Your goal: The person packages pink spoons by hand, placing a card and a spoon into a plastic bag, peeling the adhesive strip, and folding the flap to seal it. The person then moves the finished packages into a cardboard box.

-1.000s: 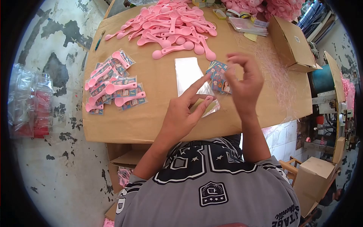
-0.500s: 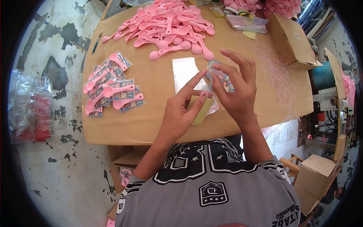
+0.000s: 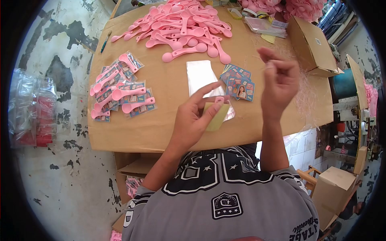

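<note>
My left hand (image 3: 191, 117) is over the near middle of the table, its thumb pressed on a yellow-green card (image 3: 217, 118). A stack of clear plastic bags (image 3: 199, 76) lies flat beyond it, partly hidden by my fingers. My right hand (image 3: 280, 82) is raised to the right, fingers curled and thumb drawn in; a small pale glint shows at its fingertips, and I cannot tell what it holds. Between the hands lies a fanned pile of printed blue cards (image 3: 241, 86).
A large heap of pink measuring spoons (image 3: 185, 24) covers the far side. Packed spoons with cards (image 3: 122, 90) lie at left, near a pen (image 3: 105, 42). Thin clear plastic strips (image 3: 299, 96) litter the right side, below a cardboard box (image 3: 311, 46).
My right hand has moved right and away from the left hand, its fingers curling in. The blue cards are now uncovered. My left hand keeps its hold on the yellow-green card.
</note>
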The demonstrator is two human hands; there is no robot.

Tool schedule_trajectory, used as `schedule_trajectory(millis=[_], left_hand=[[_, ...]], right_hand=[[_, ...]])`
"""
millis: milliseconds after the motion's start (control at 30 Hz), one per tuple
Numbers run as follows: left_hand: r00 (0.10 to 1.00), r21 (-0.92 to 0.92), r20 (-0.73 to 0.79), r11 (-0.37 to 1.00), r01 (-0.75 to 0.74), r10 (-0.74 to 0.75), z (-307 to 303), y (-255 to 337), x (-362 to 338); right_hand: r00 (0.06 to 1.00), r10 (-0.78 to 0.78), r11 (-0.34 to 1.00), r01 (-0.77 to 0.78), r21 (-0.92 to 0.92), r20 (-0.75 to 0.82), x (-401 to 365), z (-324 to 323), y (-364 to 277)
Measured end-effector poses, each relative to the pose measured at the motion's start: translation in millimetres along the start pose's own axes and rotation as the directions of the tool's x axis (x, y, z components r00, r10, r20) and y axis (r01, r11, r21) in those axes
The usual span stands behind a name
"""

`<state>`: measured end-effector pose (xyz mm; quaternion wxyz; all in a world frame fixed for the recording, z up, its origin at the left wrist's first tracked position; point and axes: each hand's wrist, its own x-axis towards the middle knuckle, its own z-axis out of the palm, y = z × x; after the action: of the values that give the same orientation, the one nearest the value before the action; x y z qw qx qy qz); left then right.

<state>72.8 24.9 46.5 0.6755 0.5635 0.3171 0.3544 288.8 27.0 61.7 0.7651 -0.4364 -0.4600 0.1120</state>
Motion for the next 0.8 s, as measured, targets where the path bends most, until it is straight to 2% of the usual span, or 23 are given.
schedule_trajectory(millis=[100, 133, 233, 267, 333, 433, 500, 533, 667, 800], left_hand=[[0.996, -0.161, -0.09, 0.986, -0.035, 0.021, -4.2, -3.8, 2.7], [0.994, -0.209, -0.111, 0.977, -0.041, 0.018, -5.7, -4.5, 3.7], [0.988, -0.287, -0.145, 0.953, -0.097, 0.057, -7.0, -12.4, 8.9], [0.988, -0.293, -0.145, 0.951, -0.101, 0.06, -5.7, -12.0, 9.9], [0.988, -0.287, -0.136, 0.952, -0.109, 0.072, -4.2, -12.4, 10.9], [0.992, -0.272, -0.101, 0.957, -0.103, 0.078, -2.9, -13.9, 11.7], [0.995, -0.299, -0.085, 0.951, -0.079, 0.056, -4.1, -14.8, 11.0], [0.994, -0.286, -0.087, 0.954, -0.088, 0.065, -4.0, -15.1, 11.3], [0.99, -0.207, -0.123, 0.974, -0.092, 0.067, -6.2, -13.7, 10.0], [0.984, -0.18, -0.175, 0.981, -0.075, 0.043, -8.0, -10.7, 7.5]], right_hand=[[0.985, 0.172, 0.949, -0.161, 0.272, -0.018, 16.5, -29.8, -4.0], [0.971, 0.224, 0.941, -0.192, 0.277, -0.087, 16.8, -25.9, -10.1], [0.92, 0.341, 0.888, -0.383, 0.255, 0.193, 2.9, -41.6, -6.1], [0.895, 0.389, 0.879, -0.432, 0.203, 0.219, -10.2, -38.8, -4.1], [0.744, 0.551, 0.797, -0.603, 0.026, 0.378, -26.1, -34.3, -10.0], [0.672, 0.567, 0.783, -0.619, -0.059, 0.476, -40.4, -10.6, -18.2], [0.646, 0.572, 0.761, -0.649, -0.031, 0.505, -48.9, -3.5, -12.3], [0.646, 0.558, 0.749, -0.663, 0.019, 0.521, -48.3, -3.0, -12.8], [0.65, 0.554, 0.77, -0.637, -0.024, 0.52, -45.8, -10.1, -4.4], [0.607, 0.598, 0.727, -0.686, -0.034, 0.524, -37.9, -13.0, -14.0]])
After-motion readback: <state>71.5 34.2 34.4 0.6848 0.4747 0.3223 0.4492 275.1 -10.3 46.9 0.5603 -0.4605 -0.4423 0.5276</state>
